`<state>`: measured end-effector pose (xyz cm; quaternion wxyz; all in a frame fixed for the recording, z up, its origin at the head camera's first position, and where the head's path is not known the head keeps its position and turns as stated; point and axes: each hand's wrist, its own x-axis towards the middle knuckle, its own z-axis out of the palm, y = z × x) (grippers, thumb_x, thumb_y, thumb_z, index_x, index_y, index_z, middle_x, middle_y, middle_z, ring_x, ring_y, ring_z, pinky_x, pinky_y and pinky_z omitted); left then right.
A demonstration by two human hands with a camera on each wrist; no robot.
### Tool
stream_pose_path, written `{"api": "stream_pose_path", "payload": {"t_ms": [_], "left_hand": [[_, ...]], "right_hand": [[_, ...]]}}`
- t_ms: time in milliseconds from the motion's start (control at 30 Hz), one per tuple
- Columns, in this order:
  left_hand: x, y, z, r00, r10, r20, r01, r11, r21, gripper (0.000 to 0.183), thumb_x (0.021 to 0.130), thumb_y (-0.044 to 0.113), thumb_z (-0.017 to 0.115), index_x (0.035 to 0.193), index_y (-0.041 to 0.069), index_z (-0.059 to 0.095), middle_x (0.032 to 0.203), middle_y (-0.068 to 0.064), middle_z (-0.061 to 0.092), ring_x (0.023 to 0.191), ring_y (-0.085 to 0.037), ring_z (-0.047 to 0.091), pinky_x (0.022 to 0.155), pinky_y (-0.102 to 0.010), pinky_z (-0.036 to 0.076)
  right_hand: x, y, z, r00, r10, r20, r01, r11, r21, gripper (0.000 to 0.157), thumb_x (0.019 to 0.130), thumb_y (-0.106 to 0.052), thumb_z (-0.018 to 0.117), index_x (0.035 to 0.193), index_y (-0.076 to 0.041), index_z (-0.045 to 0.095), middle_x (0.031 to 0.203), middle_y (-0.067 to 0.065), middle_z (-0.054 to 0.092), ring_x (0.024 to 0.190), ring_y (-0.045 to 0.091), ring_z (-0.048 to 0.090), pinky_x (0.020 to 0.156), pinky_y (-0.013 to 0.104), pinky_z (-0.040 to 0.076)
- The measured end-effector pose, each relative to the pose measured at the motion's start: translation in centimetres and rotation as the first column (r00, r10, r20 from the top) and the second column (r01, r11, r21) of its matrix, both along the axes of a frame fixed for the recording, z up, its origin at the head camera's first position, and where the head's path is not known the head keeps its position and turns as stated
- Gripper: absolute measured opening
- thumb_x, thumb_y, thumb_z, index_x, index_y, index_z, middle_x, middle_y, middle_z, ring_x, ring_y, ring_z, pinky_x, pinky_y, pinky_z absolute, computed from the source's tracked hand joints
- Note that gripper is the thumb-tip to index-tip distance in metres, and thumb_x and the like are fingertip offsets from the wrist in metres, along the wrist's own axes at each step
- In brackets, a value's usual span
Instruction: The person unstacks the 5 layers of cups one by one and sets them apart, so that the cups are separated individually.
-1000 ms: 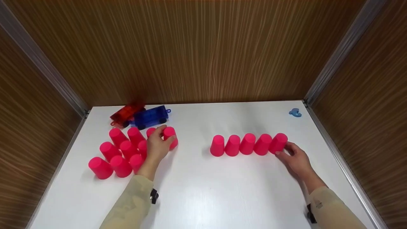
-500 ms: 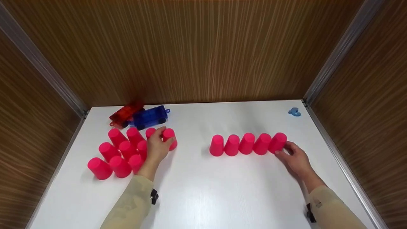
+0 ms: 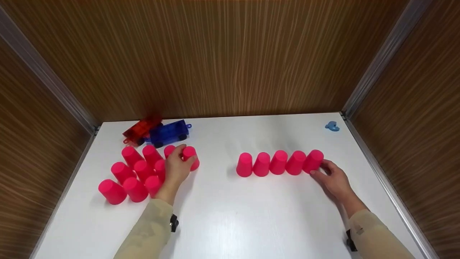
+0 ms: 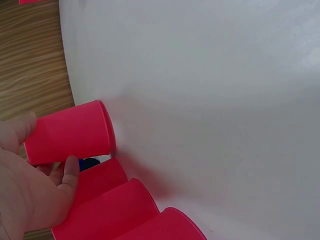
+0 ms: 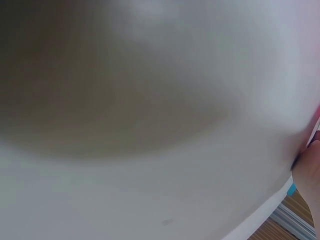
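Note:
Pink plastic cups stand upside down on the white table in two sets. At the back right of the left cluster (image 3: 143,169), my left hand (image 3: 176,167) holds a pink cup (image 4: 70,132) between thumb and fingers. Its rim is at the table surface in the left wrist view. To the right, several cups form a straight side-by-side row (image 3: 279,162). My right hand (image 3: 334,180) grips the row's rightmost cup (image 3: 313,160) low down, thumb in front and fingers on the far right side. The left hand and wrist hide parts of the cluster's right-hand cups.
A blue toy wagon (image 3: 169,132) and a red one (image 3: 142,130) lie behind the left cluster. A small light-blue toy (image 3: 332,126) rests at the back right corner. Wood-grain panels (image 3: 230,57) wall the table at the back and sides.

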<state>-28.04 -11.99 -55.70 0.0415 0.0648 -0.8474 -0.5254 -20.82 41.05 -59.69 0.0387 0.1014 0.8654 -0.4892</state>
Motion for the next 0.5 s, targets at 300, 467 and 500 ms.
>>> {"api": "stream_pose_path", "payload": {"t_ms": [300,467,500], "left_hand": [[-0.11,0.07,-0.06,1.0,-0.009,0.017,0.009,1.0,-0.005,0.065,0.098,0.012,0.077,0.156,0.005,0.05,0.149,-0.019,0.059,0.137,-0.036,0.056,0.113,-0.046,0.049],[0.01,0.04,0.0,1.0,-0.015,0.01,0.015,1.0,-0.02,0.066,0.097,0.011,0.078,0.156,0.005,0.05,0.15,-0.019,0.058,0.137,-0.037,0.056,0.113,-0.047,0.049],[0.05,0.04,0.07,1.0,-0.014,0.001,0.014,1.0,-0.025,0.066,0.096,0.011,0.079,0.156,0.005,0.05,0.15,-0.02,0.058,0.138,-0.038,0.056,0.113,-0.047,0.049]], "right_hand": [[-0.04,0.06,0.01,1.0,0.001,-0.002,-0.001,1.0,-0.012,0.089,0.098,-0.05,0.075,0.165,-0.01,0.032,0.167,0.019,0.035,0.152,0.046,0.033,0.111,0.052,0.049],[-0.06,0.12,-0.04,1.0,0.0,0.002,0.0,1.0,-0.006,0.089,0.098,-0.05,0.075,0.165,-0.01,0.033,0.167,0.019,0.035,0.152,0.046,0.032,0.112,0.052,0.048],[-0.07,0.13,-0.06,1.0,0.002,0.001,-0.002,1.0,-0.004,0.089,0.098,-0.05,0.075,0.165,-0.01,0.033,0.167,0.019,0.035,0.153,0.046,0.032,0.112,0.052,0.048]]}}
